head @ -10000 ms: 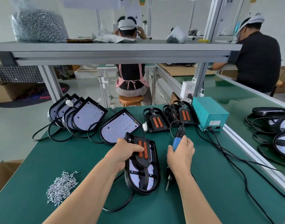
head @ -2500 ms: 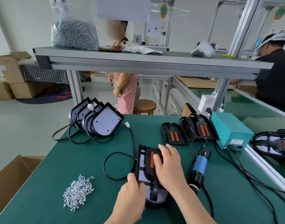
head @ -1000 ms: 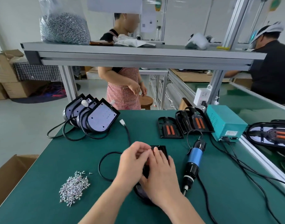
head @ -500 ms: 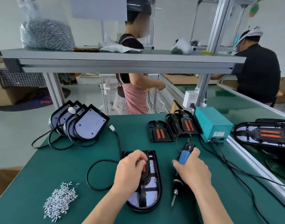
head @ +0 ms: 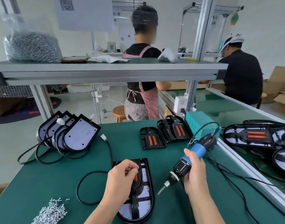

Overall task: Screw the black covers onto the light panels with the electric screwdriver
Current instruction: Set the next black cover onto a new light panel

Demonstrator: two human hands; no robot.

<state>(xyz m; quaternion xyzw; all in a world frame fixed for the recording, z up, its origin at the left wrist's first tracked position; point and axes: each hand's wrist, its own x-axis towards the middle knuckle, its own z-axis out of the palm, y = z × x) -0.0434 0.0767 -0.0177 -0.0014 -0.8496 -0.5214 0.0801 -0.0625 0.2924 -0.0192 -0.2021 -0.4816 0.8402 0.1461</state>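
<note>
Four bare light panels (head: 81,135) lean on the table (head: 41,183); one covered panel (head: 145,206), three loose black covers (head: 152,140), one electric screwdriver (head: 195,151), one screw heap (head: 49,214).

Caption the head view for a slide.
Left hand holds black cover on light panel; right hand grips electric screwdriver tilted beside it.

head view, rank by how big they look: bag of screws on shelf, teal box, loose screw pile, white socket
1. bag of screws
2. teal box and loose screw pile: about alike, and the pile is cut off by the frame, so unranked
3. white socket
</note>
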